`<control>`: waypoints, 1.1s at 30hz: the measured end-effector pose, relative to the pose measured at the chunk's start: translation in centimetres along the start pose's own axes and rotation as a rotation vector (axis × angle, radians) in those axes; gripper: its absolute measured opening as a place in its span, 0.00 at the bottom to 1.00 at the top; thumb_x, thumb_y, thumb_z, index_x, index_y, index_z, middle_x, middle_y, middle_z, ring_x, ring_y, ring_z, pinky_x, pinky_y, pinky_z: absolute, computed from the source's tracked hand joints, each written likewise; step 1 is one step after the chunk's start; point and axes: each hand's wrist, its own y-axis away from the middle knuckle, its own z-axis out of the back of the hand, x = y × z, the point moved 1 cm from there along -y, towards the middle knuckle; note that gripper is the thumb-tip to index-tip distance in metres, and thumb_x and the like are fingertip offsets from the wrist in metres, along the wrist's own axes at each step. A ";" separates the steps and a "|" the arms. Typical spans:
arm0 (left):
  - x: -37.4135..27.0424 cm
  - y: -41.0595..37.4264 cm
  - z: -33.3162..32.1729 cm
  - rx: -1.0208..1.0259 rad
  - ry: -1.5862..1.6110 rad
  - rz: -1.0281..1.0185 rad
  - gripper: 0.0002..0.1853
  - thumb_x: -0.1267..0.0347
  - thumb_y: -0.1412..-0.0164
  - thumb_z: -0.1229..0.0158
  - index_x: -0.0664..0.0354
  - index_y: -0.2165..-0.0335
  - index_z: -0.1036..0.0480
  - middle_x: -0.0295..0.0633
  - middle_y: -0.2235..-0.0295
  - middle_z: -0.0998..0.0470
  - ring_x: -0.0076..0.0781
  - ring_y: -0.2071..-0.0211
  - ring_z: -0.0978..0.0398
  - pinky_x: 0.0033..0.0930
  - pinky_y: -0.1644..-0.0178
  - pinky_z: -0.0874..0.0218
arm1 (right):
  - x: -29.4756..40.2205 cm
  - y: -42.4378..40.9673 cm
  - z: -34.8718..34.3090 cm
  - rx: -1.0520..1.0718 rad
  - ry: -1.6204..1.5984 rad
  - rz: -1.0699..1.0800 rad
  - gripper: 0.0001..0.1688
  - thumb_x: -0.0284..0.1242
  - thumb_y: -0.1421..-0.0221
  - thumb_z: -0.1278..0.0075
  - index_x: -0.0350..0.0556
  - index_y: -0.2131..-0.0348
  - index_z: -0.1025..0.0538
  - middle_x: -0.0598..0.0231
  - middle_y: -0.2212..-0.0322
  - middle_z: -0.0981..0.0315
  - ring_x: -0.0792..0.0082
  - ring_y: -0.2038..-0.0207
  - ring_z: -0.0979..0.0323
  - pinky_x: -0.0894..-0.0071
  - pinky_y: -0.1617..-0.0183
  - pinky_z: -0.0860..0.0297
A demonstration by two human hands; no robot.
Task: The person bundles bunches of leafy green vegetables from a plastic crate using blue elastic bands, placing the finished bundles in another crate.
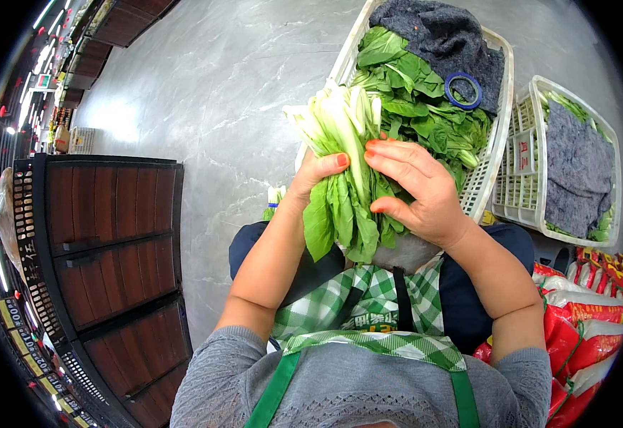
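My left hand [319, 171] is wrapped around a bunch of leafy greens [351, 139], its thumb across the pale stalks. The stalk ends point up and away; the leaves hang towards my lap. Against the bunch's right side rests my right hand [418, 187], fingers spread and touching the stalks without closing around them. Beyond my hands stands a white plastic crate [496, 128] of loose greens [410, 80]. A dark grey cloth [445, 32] covers part of its far end. On the greens and cloth lies a roll of blue tape [463, 91].
A second white crate [525, 155] of greens under a grey cloth [579, 166] stands at right. Red and white sacks [584, 321] are stacked beside my right arm. A blue-banded bunch [274, 203] sits on the floor [226, 107] by my left knee. Brown wooden cabinets [113, 208] flank the left.
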 end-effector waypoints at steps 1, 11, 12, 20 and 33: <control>-0.1 -0.2 -0.1 0.059 -0.039 -0.025 0.44 0.59 0.55 0.34 0.68 0.43 0.40 0.52 0.49 0.29 0.43 0.48 0.29 0.40 0.42 0.39 | 0.0 0.2 -0.5 -0.012 -0.012 0.001 0.30 0.34 0.57 0.36 0.42 0.54 0.24 0.57 0.54 0.26 0.55 0.53 0.28 0.59 0.46 0.32; 1.0 1.5 0.8 -0.019 0.010 0.110 0.44 0.59 0.54 0.35 0.67 0.41 0.42 0.53 0.47 0.31 0.43 0.46 0.31 0.42 0.41 0.40 | 0.5 0.4 -1.2 -0.007 0.064 -0.027 0.27 0.36 0.55 0.36 0.44 0.56 0.24 0.57 0.57 0.24 0.57 0.55 0.25 0.53 0.42 0.34; 0.9 1.6 0.6 -0.033 0.033 0.121 0.46 0.59 0.55 0.35 0.65 0.40 0.43 0.53 0.46 0.32 0.45 0.45 0.31 0.45 0.40 0.40 | 0.8 0.2 -0.9 0.010 0.079 -0.020 0.27 0.36 0.55 0.36 0.44 0.56 0.25 0.57 0.57 0.23 0.57 0.55 0.25 0.51 0.42 0.34; 1.0 1.7 -0.1 0.072 -0.136 0.138 0.40 0.62 0.60 0.31 0.66 0.48 0.34 0.44 0.55 0.26 0.35 0.54 0.28 0.35 0.49 0.35 | -0.7 0.0 1.9 -0.306 -0.429 -0.350 0.06 0.22 0.45 0.44 0.36 0.68 0.24 0.63 0.74 0.25 0.76 0.72 0.26 0.76 0.65 0.30; 4.1 2.4 -1.8 0.071 -0.156 0.454 0.41 0.63 0.61 0.33 0.65 0.46 0.35 0.42 0.54 0.26 0.33 0.53 0.28 0.35 0.47 0.37 | -6.5 0.1 3.9 0.154 -0.650 -0.730 0.14 0.30 0.41 0.48 0.42 0.57 0.22 0.71 0.69 0.25 0.84 0.71 0.33 0.82 0.64 0.35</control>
